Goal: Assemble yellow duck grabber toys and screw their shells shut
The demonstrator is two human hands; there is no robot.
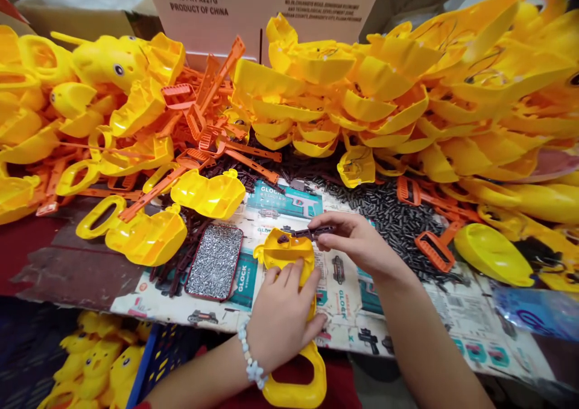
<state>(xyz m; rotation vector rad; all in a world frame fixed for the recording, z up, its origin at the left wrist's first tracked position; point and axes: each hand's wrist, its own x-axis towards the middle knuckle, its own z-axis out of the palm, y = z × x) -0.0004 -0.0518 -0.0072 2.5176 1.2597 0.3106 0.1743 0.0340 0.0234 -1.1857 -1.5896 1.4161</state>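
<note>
My left hand (286,312), with a beaded bracelet at the wrist, lies over a yellow toy shell half (294,385) and grips it. The shell has a looped handle at its near end and its hollow side faces up. Inside its far end sits a small dark piece (283,239). Between thumb and fingers my right hand (348,237) pinches a dark brown plastic strip (319,232), which reaches over the shell's far right edge. My left hand hides the shell's middle.
A tray of small metal screws (213,261) stands left of the shell. Orange toothed handles (203,125) and yellow shells (384,83) are heaped behind. Small black cylinders (398,222) spread at right. A blue crate (149,361) holds yellow duck toys (97,361) at lower left.
</note>
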